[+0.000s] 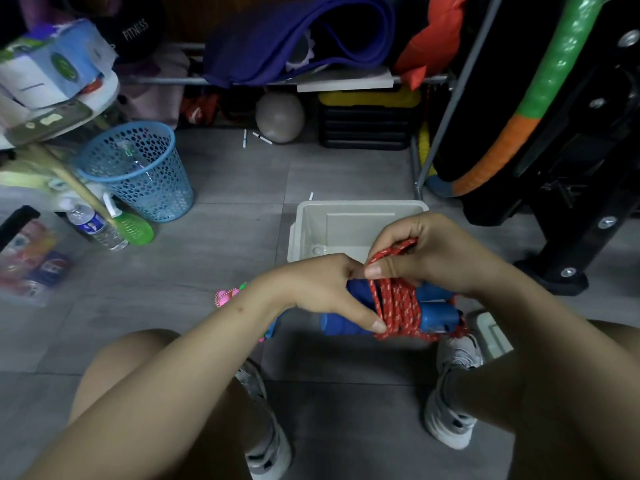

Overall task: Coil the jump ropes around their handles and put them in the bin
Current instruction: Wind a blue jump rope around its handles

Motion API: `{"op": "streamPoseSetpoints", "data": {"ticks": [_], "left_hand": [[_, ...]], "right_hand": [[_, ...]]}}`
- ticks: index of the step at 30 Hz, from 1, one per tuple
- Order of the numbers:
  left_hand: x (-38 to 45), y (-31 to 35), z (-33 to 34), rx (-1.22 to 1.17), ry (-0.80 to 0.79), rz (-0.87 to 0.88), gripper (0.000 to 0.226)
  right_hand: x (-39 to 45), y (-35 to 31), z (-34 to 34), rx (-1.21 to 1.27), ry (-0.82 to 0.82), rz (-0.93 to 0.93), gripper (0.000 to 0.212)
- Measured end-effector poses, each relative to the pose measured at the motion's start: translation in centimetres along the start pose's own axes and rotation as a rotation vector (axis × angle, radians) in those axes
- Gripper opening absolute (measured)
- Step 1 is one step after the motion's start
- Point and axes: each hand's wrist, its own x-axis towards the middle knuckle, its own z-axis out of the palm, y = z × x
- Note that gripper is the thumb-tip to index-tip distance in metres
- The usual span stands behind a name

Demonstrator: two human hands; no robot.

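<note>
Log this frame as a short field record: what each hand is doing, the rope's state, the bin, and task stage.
left hand: grips the paired blue plastic handles
right hand: pinches a loop of red speckled woven rope
rope state: several turns coiled round the handles
bin: pale grey plastic bin on the floor beyond the hands, visible part holds no rope
other rope: pink bundle beside left wrist
stage: coiling, not yet binned

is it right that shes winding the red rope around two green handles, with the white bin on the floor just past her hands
Not quite: the handles are blue, not green, as the head view shows. The rest holds: the red rope is wound around them, the left hand grips the bundle, the right hand pinches a loop, and the white bin sits on the floor just beyond.
</note>
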Motion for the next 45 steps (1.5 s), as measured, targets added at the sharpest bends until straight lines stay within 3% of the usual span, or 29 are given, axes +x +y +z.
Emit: {"op": "streamPoseSetpoints", "data": {"ticks": [5, 9, 16, 21, 25, 28, 30, 33, 37, 41, 45], "left_hand": [[0.3, 0.0, 0.3, -0.04, 0.022, 0.002, 0.025], [0.2, 0.2, 0.4, -0.02, 0.049, 0.046, 0.03], [-0.4, 0.1, 1.1, 0.196, 0.052, 0.109, 0.044], [-1.1, -0.5, 1.3, 0.398, 0.264, 0.147, 0.057], [-1.4, -1.3, 1.9, 0.596, 0.396, 0.108, 0.08], [-1.2, -1.1, 2.1, 0.628, 0.535, 0.074, 0.069], [-1.1, -1.1, 1.7, 0.505, 0.642, 0.048, 0.061], [-0.5, -1.4, 1.5, -0.015, 0.708, 0.02, 0.053], [-0.8, 0.1, 1.0, -0.872, 0.393, -0.097, 0.04], [-0.7, 0.3, 0.3, -1.033, 0.297, -0.174, 0.052], [-0.6, 0.4, 0.3, -1.017, 0.304, -0.111, 0.027]], "right_hand": [[-0.3, 0.3, 0.7, 0.045, -0.009, -0.027, 0.013], [-0.2, 0.8, 0.5, 0.109, 0.03, 0.002, 0.009], [0.4, 1.9, -0.3, -0.112, 0.025, 0.059, 0.007], [0.2, 2.7, -0.4, -0.13, -0.017, 0.102, 0.01], [0.0, 3.4, 0.8, -0.07, -0.093, 0.169, 0.024], [0.1, 3.8, 1.2, -0.156, 0.021, 0.109, 0.019], [0.2, 3.6, 1.3, -0.182, 0.148, 0.061, 0.019], [0.2, 3.6, 1.2, -0.17, 0.323, 0.01, 0.021], [0.0, 3.8, 1.2, -0.229, 0.422, -0.025, 0.024], [-0.4, 3.7, 1.2, -0.369, 0.458, -0.084, 0.025], [-0.4, 3.8, 0.9, -0.217, 0.474, -0.074, 0.021]]}}
